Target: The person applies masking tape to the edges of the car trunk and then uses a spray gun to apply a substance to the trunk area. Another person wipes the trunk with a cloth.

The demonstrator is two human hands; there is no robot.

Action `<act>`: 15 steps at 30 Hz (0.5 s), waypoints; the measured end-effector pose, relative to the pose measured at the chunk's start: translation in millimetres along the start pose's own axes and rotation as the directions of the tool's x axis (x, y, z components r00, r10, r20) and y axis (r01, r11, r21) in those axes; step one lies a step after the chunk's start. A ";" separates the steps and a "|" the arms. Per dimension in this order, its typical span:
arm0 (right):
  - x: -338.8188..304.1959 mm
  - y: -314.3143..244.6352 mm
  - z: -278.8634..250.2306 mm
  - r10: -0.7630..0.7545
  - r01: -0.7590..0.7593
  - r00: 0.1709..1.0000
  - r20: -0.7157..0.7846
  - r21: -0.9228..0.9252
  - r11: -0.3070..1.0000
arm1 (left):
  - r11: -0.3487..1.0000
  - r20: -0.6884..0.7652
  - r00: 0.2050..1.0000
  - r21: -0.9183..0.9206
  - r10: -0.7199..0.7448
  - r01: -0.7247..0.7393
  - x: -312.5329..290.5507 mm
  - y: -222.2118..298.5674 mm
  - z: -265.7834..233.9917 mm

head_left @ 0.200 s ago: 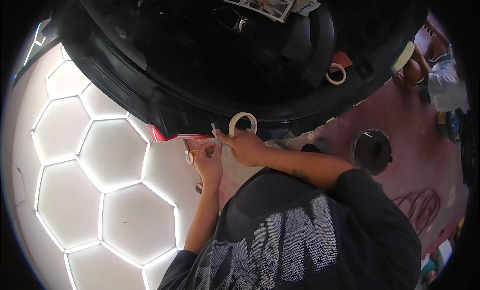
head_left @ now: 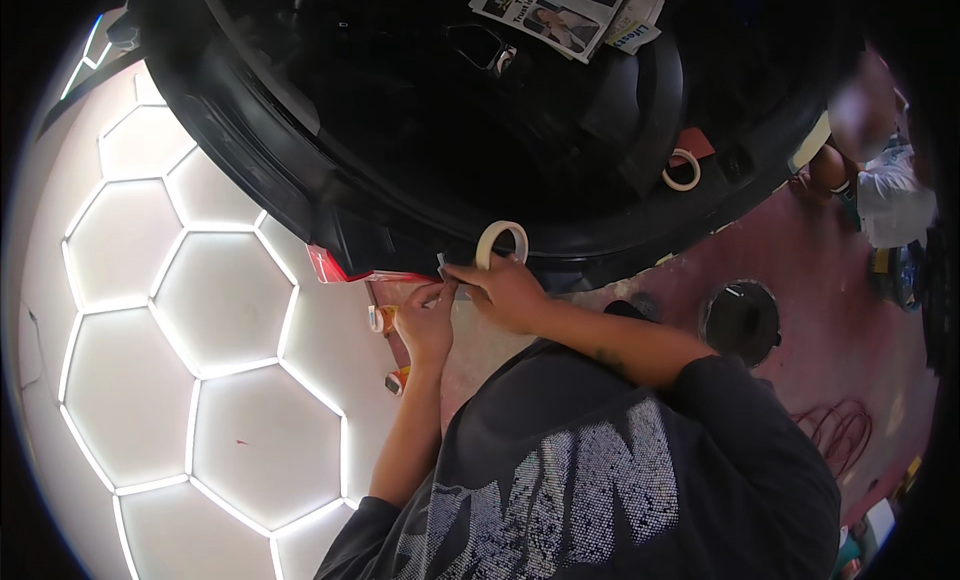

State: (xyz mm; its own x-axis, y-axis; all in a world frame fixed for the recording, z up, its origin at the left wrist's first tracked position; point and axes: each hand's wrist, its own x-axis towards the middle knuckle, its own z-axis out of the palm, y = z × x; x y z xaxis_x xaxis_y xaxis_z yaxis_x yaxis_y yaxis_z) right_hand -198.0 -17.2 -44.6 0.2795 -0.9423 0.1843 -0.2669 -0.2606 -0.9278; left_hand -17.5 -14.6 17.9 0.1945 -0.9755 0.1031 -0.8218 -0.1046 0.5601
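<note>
Both hands now appear a little further right in the view: the left hand (head_left: 425, 325) slightly, the right hand (head_left: 512, 298) more clearly, with the tape roll (head_left: 486, 244) beside it. Newspapers (head_left: 555, 18) and a second tape roll (head_left: 683, 188) also shift right and down, consistent with movement of the head camera. At the right rim, another person (head_left: 893, 202) has changed posture; a blurred head now shows there.

Right hand: fingers gripping the first tape roll, a pale ring standing on edge above the knuckles. Whether a finger passes through it cannot be told. Thumb and index extend left to a small pale strip (head_left: 443, 262).

Left hand: fingers bent and drawn together, tips meeting or nearly meeting those of the right. Whether they grip the strip cannot be determined.

Location: both hands and the first roll are at the near edge of a large black curved body (head_left: 420, 180). A red-and-white part (head_left: 328, 265) shows under that edge, left of the hands.

Surroundings: newspapers lie on the black body at the far side. The second roll rests to the right, overlapping a red pad (head_left: 697, 142). On the reddish floor (head_left: 680, 300), right of the wearer, are a round black container (head_left: 742, 325) and a coiled red hose (head_left: 845, 435). Lit hexagonal strips (head_left: 205, 375) cover the pale surface at left.
</note>
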 end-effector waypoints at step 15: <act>4.3 -8.6 10.8 0.135 -0.143 0.974 0.180 0.034 0.989 | 0.996 0.038 0.996 -0.035 0.078 -0.077 -2.6 0.2 -16.9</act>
State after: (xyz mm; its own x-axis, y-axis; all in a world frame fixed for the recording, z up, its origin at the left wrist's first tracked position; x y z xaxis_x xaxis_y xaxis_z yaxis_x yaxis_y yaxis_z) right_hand -184.5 -16.8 -39.4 0.4021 -0.9156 -0.0038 -0.2725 -0.1157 -0.9552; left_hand -9.1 -8.8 31.6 0.1095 -0.9873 0.1152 -0.8150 -0.0228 0.5790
